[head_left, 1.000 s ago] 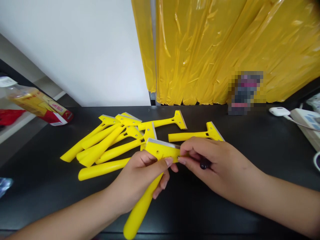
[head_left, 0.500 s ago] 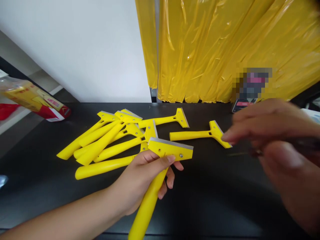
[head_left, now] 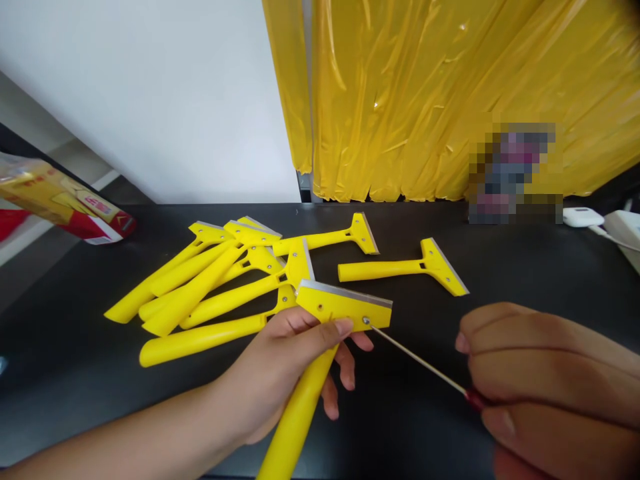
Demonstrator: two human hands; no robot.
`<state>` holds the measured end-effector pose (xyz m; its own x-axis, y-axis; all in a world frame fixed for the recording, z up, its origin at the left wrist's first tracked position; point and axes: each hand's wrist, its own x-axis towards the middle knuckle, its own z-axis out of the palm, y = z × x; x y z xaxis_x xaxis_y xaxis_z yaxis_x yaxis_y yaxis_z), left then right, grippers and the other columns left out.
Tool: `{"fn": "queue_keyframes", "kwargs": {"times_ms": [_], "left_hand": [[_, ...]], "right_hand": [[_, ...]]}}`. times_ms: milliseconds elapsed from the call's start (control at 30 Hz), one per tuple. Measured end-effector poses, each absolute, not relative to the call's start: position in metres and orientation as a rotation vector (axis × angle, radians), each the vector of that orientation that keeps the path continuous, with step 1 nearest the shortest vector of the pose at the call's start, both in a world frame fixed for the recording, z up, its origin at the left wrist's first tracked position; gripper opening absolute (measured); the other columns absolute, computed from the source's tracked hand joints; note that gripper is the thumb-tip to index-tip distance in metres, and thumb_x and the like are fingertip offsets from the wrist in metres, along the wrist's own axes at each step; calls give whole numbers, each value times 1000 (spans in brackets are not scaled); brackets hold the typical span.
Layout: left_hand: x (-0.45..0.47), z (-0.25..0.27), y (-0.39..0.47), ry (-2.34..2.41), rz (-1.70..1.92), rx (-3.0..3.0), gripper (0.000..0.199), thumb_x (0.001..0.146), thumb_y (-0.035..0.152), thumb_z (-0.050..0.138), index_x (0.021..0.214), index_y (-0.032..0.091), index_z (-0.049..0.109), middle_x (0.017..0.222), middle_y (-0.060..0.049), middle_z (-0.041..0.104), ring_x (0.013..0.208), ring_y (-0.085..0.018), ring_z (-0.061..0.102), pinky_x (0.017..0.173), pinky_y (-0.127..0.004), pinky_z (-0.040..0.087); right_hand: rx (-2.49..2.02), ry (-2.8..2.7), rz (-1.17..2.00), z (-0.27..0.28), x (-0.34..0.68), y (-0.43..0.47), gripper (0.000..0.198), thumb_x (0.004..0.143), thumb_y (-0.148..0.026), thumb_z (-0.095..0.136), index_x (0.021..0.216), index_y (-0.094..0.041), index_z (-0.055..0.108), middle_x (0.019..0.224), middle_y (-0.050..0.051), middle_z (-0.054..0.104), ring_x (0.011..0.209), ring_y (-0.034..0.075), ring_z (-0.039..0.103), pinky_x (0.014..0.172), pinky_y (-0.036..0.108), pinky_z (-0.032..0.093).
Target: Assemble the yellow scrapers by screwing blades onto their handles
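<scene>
My left hand grips a yellow scraper just below its head, thumb on the front face. The scraper's wide head carries a grey blade along the upper edge, with a screw at its right end and a bare hole at its left. In my right hand, fingers closed, is a screwdriver with a thin metal shaft and a red handle mostly hidden in the grip. Its tip meets the right-hand screw. Behind my left hand lies a pile of several similar yellow scrapers.
Two more scrapers lie farther back, one scraper at the right. A yellow and red package stands at the left. A pixelated device leans by the yellow plastic sheeting, near a white charger. All rest on a black tabletop.
My right hand has come down and the screwdriver, blurred before, now touches the screw on the held scraper. My left hand keeps its hold almost unmoved. The view has shifted slightly.
</scene>
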<state>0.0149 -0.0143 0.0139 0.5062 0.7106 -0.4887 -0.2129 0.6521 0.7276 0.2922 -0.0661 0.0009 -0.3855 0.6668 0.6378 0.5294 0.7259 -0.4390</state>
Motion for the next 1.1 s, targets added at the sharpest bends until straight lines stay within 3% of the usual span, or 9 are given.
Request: {"fn": "queue_keyframes", "kwargs": {"times_ms": [200, 533, 700, 867, 1033, 1100], "left_hand": [[15, 13, -13, 877, 605, 650, 22, 99, 31, 69, 95, 12, 78, 62, -6, 72, 41, -11, 61, 42, -17, 55], [16, 11, -14, 894, 581, 713, 24, 97, 34, 71, 95, 12, 79, 64, -5, 72, 44, -11, 61, 43, -18, 56], [14, 4, -17, 933, 501, 793, 30, 96, 41, 71, 92, 12, 79, 62, -3, 68, 39, -8, 54, 38, -14, 47], [13, 1, -18, 951, 463, 801, 33, 98, 44, 68, 92, 13, 78, 55, 0, 61, 35, -4, 46, 37, -12, 37], [11, -1, -17, 949, 463, 811, 33, 100, 44, 67, 93, 13, 78, 57, 0, 62, 37, -5, 48, 38, -13, 37], [10, -1, -16, 951, 461, 806, 33, 99, 44, 67, 93, 13, 78, 57, 0, 62, 37, -5, 47, 38, -13, 37]], "right_hand": [[-684, -2320, 99, 19, 289, -47, 21, 94, -42, 73, 114, -44, 75, 79, 0, 73, 78, 25, 73, 89, 46, 68], [-802, -2312, 186, 30, 275, -48, 4, 96, -36, 72, 98, -33, 71, 76, 0, 72, 74, 23, 70, 88, 45, 66], [-888, -2221, 212, 32, 267, -49, 17, 102, -35, 64, 88, -28, 57, 71, -4, 65, 65, 17, 66, 89, 41, 64], [-979, -2097, 377, 39, 258, -45, 26, 97, -28, 67, 78, -26, 48, 67, -4, 61, 59, 15, 60, 72, 34, 62], [-851, -2192, 286, 40, 258, -50, 22, 105, -18, 47, 89, -24, 62, 76, 0, 66, 75, 18, 68, 81, 36, 61], [-879, -2186, 196, 38, 259, -58, 19, 104, -14, 51, 99, -23, 67, 77, 0, 65, 78, 20, 66, 89, 41, 60]]}}
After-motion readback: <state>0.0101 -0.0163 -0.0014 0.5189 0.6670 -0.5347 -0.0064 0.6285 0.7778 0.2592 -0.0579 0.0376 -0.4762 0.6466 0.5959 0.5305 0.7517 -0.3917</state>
